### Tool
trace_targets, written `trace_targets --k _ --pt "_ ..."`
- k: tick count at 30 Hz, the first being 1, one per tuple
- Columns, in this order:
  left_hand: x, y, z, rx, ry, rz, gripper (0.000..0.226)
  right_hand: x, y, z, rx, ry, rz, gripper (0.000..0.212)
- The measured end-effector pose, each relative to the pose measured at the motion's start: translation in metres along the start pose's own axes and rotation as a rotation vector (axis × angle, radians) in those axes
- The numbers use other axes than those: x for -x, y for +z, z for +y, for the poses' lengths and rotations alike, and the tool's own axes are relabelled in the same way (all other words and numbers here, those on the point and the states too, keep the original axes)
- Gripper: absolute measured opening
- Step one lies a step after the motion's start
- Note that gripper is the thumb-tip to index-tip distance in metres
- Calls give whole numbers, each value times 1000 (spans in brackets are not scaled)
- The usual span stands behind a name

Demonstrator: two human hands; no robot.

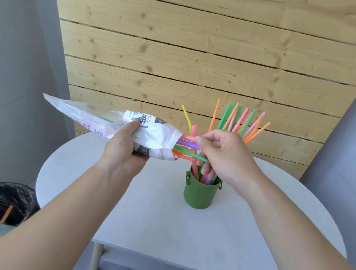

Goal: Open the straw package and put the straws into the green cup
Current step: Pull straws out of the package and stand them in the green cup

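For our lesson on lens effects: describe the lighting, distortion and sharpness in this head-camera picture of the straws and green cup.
Head view: soft, even light, the green cup casting barely any shadow on the white table; head view: wide-angle distortion splays the wooden plank wall outward toward the top; head view: print on the straw package is slightly soft, the straws at its mouth look crisp.

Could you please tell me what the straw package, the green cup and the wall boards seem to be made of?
Straw package: thin plastic film, glossy, partly see-through, crinkled.
Green cup: matte, opaque; likely painted metal or plastic, cannot tell which.
Wall boards: pale bare-looking wood, with visible knots and grain.
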State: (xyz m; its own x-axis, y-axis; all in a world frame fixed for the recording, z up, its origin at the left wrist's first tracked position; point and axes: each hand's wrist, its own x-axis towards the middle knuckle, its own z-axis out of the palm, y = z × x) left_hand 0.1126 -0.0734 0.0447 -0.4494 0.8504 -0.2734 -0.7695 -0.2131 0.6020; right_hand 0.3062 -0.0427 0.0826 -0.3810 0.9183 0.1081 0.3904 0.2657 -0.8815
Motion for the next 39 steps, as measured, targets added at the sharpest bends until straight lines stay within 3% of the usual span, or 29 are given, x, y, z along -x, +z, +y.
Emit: trace_targets --k 6,15,21,29,39 --pt "4 2 -4 -20 8 -25 26 -2 5 7 -14 -14 30 17" --pt "2 1 4 29 -7 -1 10 -2 -13 0 -82 -19 66 10" --pt "1 0 4 31 -7 28 25 -1 -23 3 -97 -57 78 2" --pt "-5 -11 13 45 15 83 27 -2 -89 6 -148 -31 150 11" --pt "-7 -10 6 12 14 85 18 15 -154 15 43 66 92 9"
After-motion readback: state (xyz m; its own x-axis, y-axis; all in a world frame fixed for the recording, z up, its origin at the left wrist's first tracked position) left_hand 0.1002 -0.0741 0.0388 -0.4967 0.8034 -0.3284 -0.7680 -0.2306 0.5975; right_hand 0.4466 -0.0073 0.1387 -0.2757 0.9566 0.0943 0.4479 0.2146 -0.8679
